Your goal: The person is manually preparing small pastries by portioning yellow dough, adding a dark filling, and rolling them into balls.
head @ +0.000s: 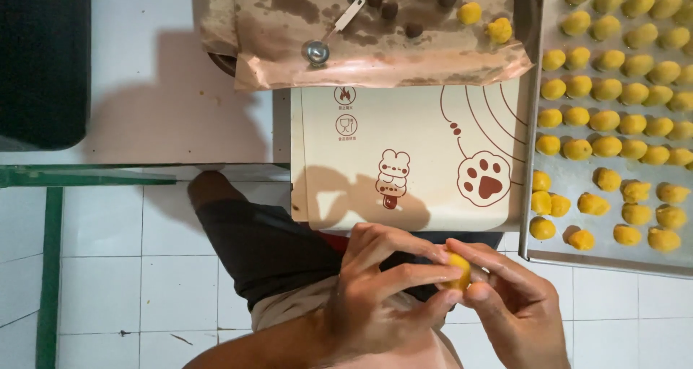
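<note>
A small yellow dough ball is pinched between the fingertips of both hands, low in the view, in front of the table edge. My left hand curls around it from the left; my right hand closes on it from the right. Just above lies a beige silicone mat with a paw print and rabbit drawings. A metal tray on the right holds several rows of shaped yellow dough pieces.
At the top, brown paper stained with dark patches carries dark filling balls, two yellow dough lumps and a small metal scoop. A black object stands top left. White floor tiles lie below.
</note>
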